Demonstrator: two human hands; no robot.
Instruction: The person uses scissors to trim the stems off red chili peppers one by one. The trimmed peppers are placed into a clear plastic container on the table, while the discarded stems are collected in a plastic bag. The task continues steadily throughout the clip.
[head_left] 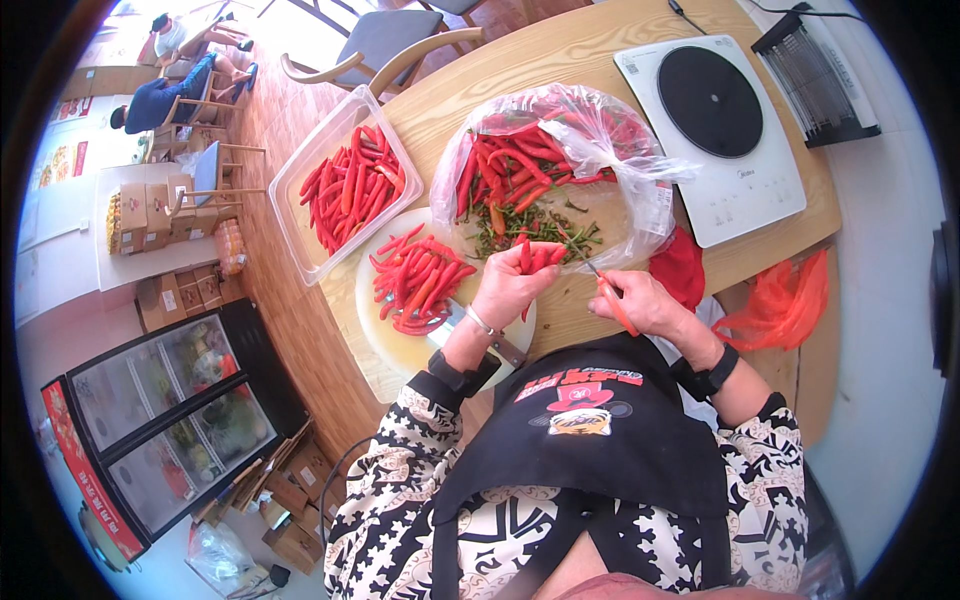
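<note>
My left hand (505,285) is closed around a few red chilies (540,256) near the table's front edge. In my right hand (648,302) is a pair of scissors (619,310) with orange handles, its blades pointing toward the held chilies. Just beyond both hands, a clear plastic bag (655,185) lies open, with many red chilies (515,165) and a heap of cut green stems (535,228) on it. Left of my left hand, a pile of chilies (420,280) rests on a round cutting board (378,345). A cleaver (508,350) lies there too, partly hidden by my wrist.
A clear plastic tub (290,205) of chilies stands at the table's left edge. To the right are a white induction cooker (750,200), a heater (815,80) and a red plastic bag (785,305). Beyond the table is a chair (385,45); a glass-door fridge (180,420) stands left. Two people sit far left.
</note>
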